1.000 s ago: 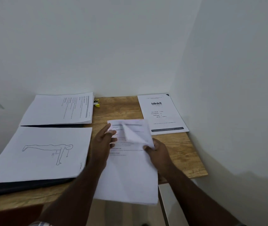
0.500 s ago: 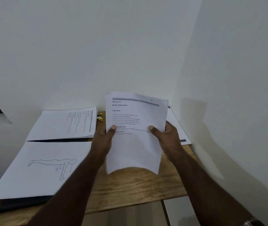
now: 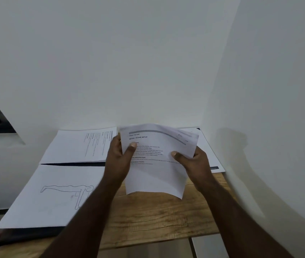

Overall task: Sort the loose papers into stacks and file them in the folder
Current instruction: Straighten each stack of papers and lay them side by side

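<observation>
Printed papers held up above the wooden table in both hands.
The left hand pinches their left edge, the right hand their right; the drawing sheet lies on the table's left side.

Office corner: paper-covered wooden desk.
</observation>
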